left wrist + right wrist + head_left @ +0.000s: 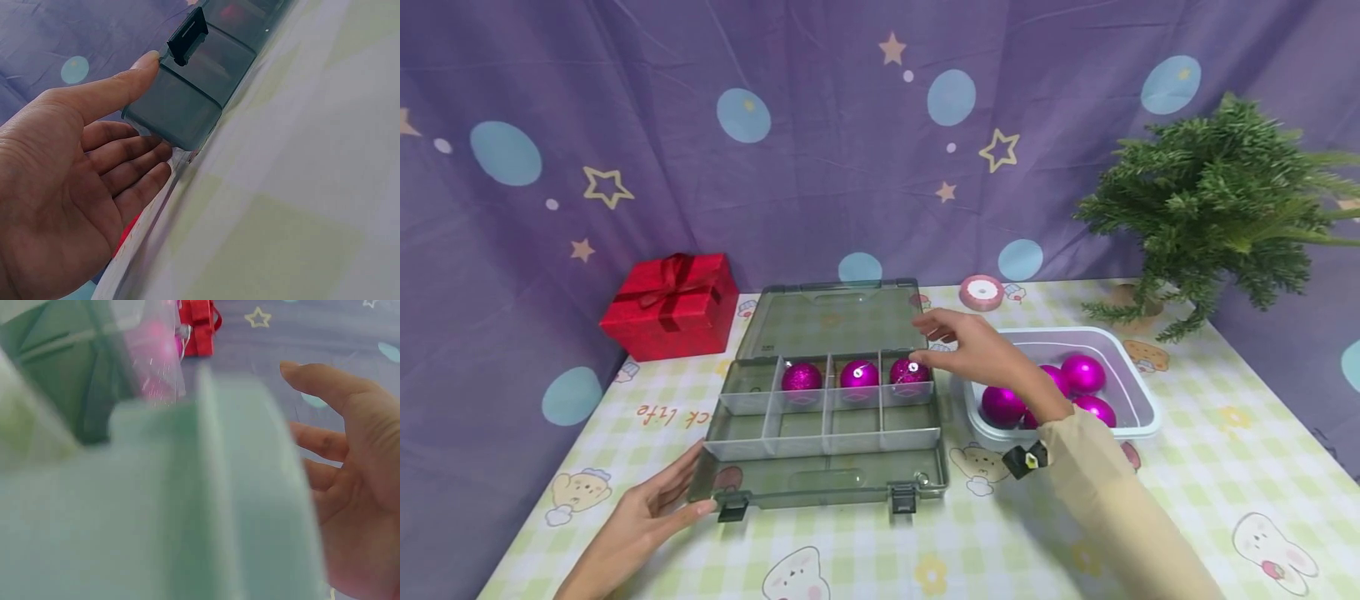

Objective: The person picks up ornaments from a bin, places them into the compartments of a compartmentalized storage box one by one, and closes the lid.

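Checked tablecloth (865,554) | left hand (640,521) gripping box (790,478), near left | right hand (973,346) released beside rightmost ball (910,379) | best hold steady, 1 at a time!

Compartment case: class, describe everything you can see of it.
The smoky, see-through compartment case looks plastic. It lies open on the checked tablecloth, its lid folded back, two dark latches in front. Clearer dividers part it; three of the back row's four compartments hold one magenta bauble each. The left hand holds its near left corner.
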`<state>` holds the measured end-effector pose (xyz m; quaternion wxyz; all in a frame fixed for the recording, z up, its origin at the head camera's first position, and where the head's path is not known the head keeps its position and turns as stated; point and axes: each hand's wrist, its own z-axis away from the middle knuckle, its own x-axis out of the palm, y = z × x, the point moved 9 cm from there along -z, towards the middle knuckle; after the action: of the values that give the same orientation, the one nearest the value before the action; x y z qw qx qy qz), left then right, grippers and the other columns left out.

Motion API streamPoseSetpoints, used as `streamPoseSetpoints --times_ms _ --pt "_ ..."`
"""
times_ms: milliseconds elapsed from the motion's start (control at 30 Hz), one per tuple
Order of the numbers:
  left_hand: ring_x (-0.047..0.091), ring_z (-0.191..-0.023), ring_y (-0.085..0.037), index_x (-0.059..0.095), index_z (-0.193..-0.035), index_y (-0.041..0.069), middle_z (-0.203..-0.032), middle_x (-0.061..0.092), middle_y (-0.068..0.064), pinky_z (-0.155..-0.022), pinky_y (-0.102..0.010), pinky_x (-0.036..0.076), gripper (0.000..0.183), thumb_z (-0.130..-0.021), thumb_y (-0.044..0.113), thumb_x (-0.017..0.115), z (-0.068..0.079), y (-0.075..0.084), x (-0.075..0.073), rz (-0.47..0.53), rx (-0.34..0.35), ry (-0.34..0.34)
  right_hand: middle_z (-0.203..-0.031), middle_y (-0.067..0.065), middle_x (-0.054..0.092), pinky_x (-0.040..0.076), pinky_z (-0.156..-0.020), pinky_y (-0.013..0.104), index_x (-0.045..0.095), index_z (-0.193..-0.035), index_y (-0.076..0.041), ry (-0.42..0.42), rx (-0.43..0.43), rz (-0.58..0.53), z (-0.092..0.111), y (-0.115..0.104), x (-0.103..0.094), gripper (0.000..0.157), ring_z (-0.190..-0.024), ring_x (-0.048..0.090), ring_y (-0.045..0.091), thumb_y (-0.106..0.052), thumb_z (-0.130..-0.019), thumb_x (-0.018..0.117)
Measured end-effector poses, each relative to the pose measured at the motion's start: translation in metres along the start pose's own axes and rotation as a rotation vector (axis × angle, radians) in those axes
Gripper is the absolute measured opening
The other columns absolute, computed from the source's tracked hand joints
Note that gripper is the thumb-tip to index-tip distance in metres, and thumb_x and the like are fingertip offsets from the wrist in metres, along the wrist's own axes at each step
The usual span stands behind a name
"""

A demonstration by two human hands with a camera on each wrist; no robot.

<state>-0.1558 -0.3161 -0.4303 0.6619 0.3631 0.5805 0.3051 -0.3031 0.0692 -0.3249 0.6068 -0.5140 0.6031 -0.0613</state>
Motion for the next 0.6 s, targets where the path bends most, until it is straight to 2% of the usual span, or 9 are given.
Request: streamPoseSetpoints --times_ms 133,200,333,600 --pt "0.036 -0.140 -0.015 0.031 -0.161 0.000 -0.160 0.034 -0.023 -0.097 -0.003 0.038 0.077 -0.100 0.022 0.073 0.001 0.001 0.000 0.000 0.008 0.001 -0.122 0.016 0.069 0.055 -0.100 0.048 0.066 -0.129 0.002 0.033 0.026 0.005 0.017 0.010 -0.013 0.044 -0.112 0.066 0.034 -0.019 -0.093 0.079" --pt "0.036 -0.139 -0.014 0.032 -0.161 0.000 -0.160 0.035 -0.024 -0.097 -0.003 0.038 0.077 -0.099 0.022 0.073 0.001 0.001 -0.001 -0.002 0.010 0.002 -0.121 0.016 0.069 0.055 -0.100 0.049 0.066 -0.129 0.002 0.042 0.042 0.004 0.024 0.016 -0.018 0.043 -0.112 0.066 0.035 -0.019 -0.094 0.079" --pt "0.035 -0.141 -0.027 0.032 -0.161 0.001 -0.160 0.035 -0.023 -0.097 -0.002 0.038 0.078 -0.100 0.022 0.073 0.001 0.001 0.000 -0.005 0.005 0.003 -0.120 0.018 0.069 0.054 -0.101 0.051 0.064 -0.130 0.004 0.050 0.076 -0.009 0.038 0.028 -0.026 0.043 -0.113 0.065 0.036 -0.018 -0.095 0.077" --pt "0.034 -0.142 -0.032 0.031 -0.161 0.001 -0.160 0.035 -0.023 -0.097 -0.003 0.038 0.078 -0.099 0.023 0.074 0.001 0.001 0.000 0.000 -0.009 0.005 -0.123 0.021 0.068 0.052 -0.102 0.054 0.064 -0.130 0.005 0.049 0.137 0.009 0.062 0.050 -0.038 0.044 -0.115 0.063 0.041 -0.019 -0.095 0.077"
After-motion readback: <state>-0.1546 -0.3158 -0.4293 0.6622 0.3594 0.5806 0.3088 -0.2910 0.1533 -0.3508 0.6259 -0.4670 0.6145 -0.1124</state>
